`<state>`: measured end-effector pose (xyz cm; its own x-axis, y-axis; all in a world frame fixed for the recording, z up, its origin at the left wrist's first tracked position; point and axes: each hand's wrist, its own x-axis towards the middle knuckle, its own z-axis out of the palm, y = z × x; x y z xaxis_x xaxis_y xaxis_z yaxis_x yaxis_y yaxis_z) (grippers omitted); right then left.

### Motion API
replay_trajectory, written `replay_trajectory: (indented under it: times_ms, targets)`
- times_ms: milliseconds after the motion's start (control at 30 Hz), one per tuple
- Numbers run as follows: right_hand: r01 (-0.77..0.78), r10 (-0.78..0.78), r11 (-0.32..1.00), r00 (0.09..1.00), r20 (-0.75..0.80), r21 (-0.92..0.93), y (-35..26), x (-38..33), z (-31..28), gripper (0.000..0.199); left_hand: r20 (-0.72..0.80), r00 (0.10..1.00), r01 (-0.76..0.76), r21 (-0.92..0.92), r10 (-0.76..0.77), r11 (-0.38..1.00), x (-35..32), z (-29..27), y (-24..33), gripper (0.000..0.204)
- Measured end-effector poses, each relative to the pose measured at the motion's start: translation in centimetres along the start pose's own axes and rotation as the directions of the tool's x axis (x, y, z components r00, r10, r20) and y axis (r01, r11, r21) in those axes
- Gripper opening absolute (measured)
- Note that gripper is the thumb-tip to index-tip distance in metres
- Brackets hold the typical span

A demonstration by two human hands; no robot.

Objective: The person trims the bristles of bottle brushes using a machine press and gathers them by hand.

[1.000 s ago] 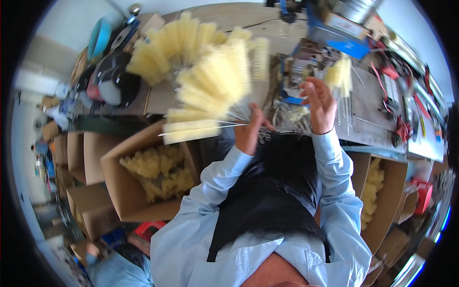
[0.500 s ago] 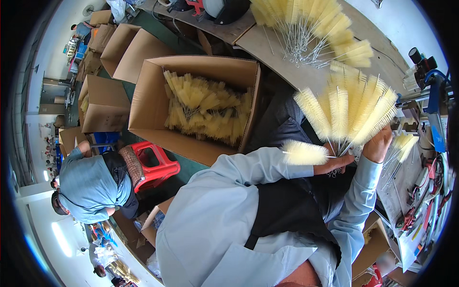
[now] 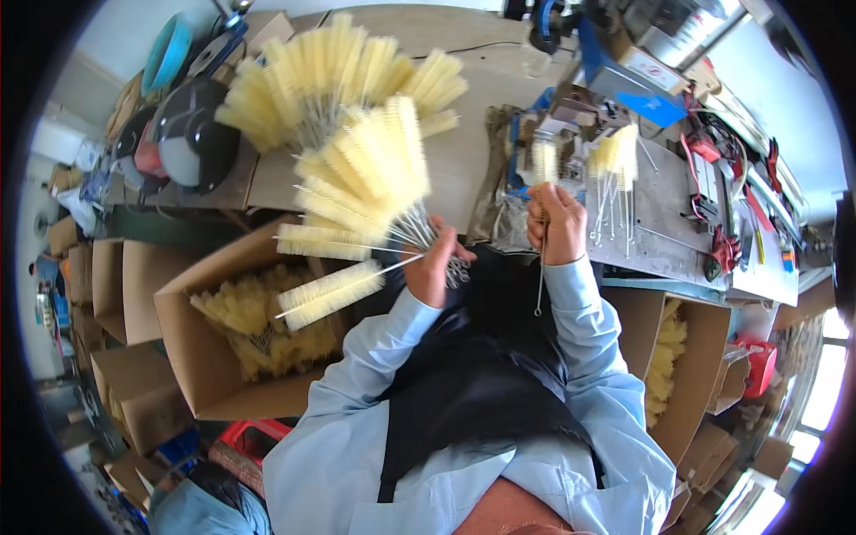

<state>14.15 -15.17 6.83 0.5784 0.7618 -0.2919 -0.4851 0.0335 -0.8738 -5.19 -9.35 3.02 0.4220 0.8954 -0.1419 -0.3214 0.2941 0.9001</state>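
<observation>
My left hand (image 3: 432,269) is closed round the wire stems of a fanned bunch of pale yellow bottle brushes (image 3: 379,183), their looped ends poking out past my fingers. One bottle brush (image 3: 330,294) splays lower than the others. In my right hand (image 3: 562,223) a single bottle brush (image 3: 545,163) stands upright, bristles above the fist and its looped wire end (image 3: 538,310) hanging below. That hand is at the bench edge, in front of a small metal fixture (image 3: 575,116). Right of it, several bottle brushes (image 3: 613,153) lie on the grey work surface.
A larger heap of bottle brushes (image 3: 312,76) covers part of the bench (image 3: 464,98). Open cardboard boxes with brushes stand at left (image 3: 192,366) and right (image 3: 700,366). Dark helmets (image 3: 192,138) sit far left; tools (image 3: 722,254) lie right. A person (image 3: 209,504) sits behind at lower left.
The view has swung to the right. My hands, close together before, are now apart: the left keeps the bunch, and the right holds up one bottle brush near the fixture.
</observation>
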Motion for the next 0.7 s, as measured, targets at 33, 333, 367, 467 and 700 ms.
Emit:
replay_trajectory:
  times_ms: [33,333,367,467,700]
  targets:
    - [-0.001,0.002,1.0,1.0,-0.008,0.03,0.0,0.1,-0.4,0.034,-0.02,0.999,-0.036,-0.044,0.035,0.998,1.0,0.6,0.0,0.023]
    - [-0.068,0.068,0.993,0.998,-0.001,0.095,-1.5,3.6,-1.0,0.033,-0.071,0.981,-0.188,-0.074,0.183,0.979,7.9,4.0,-0.5,0.021]
    - [-0.077,0.08,0.988,0.997,-0.018,0.132,-2.0,3.7,-0.6,0.035,-0.069,0.979,-0.194,-0.059,0.19,0.979,8.6,4.0,-0.6,0.021]
    - [-0.165,0.165,0.963,0.986,0.019,0.215,-2.1,5.2,-1.9,0.051,-0.054,0.977,-0.209,-0.057,0.206,0.976,10.0,3.5,-2.0,0.022]
    - [-0.393,0.283,0.807,0.913,0.295,0.44,-5.1,4.5,0.4,0.068,-0.075,0.983,-0.172,-0.054,0.168,0.984,10.6,3.2,-2.8,0.022]
